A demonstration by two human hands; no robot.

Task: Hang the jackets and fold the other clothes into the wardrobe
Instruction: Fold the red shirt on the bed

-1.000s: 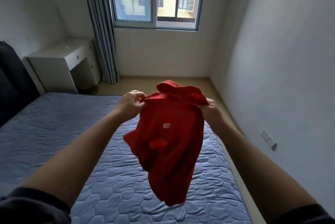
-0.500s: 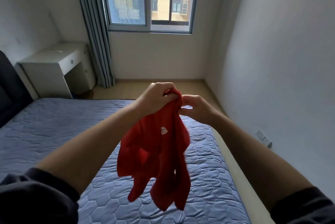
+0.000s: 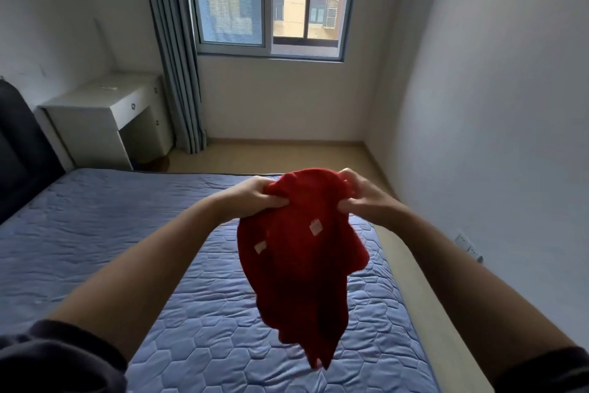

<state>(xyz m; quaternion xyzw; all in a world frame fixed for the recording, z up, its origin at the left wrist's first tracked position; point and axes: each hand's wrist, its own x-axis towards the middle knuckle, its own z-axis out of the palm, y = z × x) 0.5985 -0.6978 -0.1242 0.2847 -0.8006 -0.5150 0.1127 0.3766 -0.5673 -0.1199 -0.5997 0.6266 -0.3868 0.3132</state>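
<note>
A red garment (image 3: 302, 259) with two small white labels hangs bunched in the air above the bed (image 3: 127, 249). My left hand (image 3: 255, 198) grips its top edge on the left side. My right hand (image 3: 360, 198) pinches the top edge on the right, with a fold of cloth arching between the two hands. The lower part dangles free and ends a little above the blue quilted mattress. No wardrobe or jackets are in view.
A white desk (image 3: 105, 112) stands at the back left beside grey curtains (image 3: 175, 51) and a window (image 3: 271, 0). A dark headboard (image 3: 16, 144) is at the far left. A white wall with a socket (image 3: 468, 246) runs close along the bed's right side.
My hands were close together half a second ago with the garment hanging narrow; now they have spread apart, and the cloth is held wider between them and lower in view.
</note>
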